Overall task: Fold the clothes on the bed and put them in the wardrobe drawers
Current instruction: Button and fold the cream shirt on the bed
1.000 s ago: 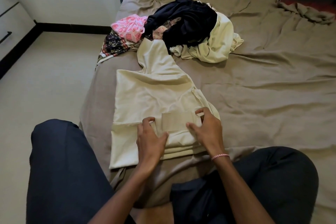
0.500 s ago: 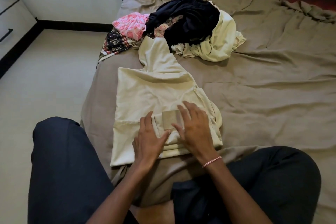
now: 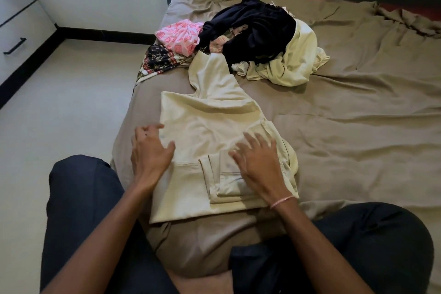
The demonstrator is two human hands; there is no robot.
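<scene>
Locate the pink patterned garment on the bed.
Head view: the pink patterned garment sits near the left edge of the bed, left of the dark navy garment and just beyond the black floral cloth.

Both arms reach forward from the lower edge, the left hand palm down with fingers loosely bent and thumb stuck out to the right, the right hand flat, palm down, fingers straight and fanned, tips blurred, the two hands not touching.
</scene>
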